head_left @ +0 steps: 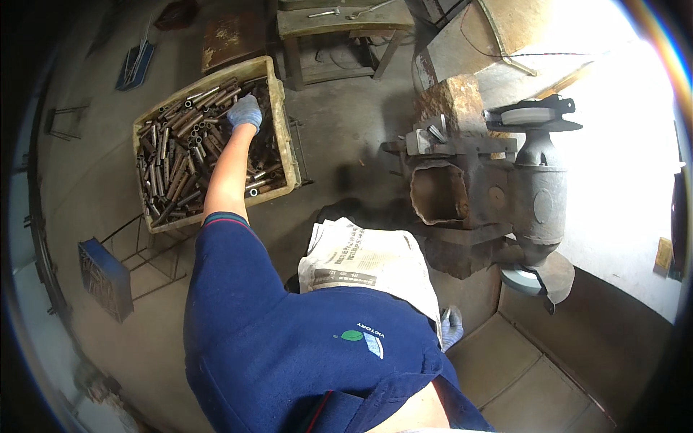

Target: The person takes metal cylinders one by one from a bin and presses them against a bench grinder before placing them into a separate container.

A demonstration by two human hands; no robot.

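My left hand (245,113), in a blue-grey glove, reaches into a pale yellow crate (284,133). Its fingers curl down onto the heap of short metal tubes (189,130); what they grip is hidden beneath the hand. My right hand (452,328), gloved alike, is low beside my right side, partly covered by the newspaper (368,256) spread over my lap. How its fingers lie does not show. The tubes are brown or dull silver and lie in all directions.
To the right stands a bench grinder (540,195) with a wheel (530,115) at each end. A rough-edged metal box opening (439,193) faces me beside it. A wooden bench (346,22) with tools is at the back. A blue stand (106,278) is at left.
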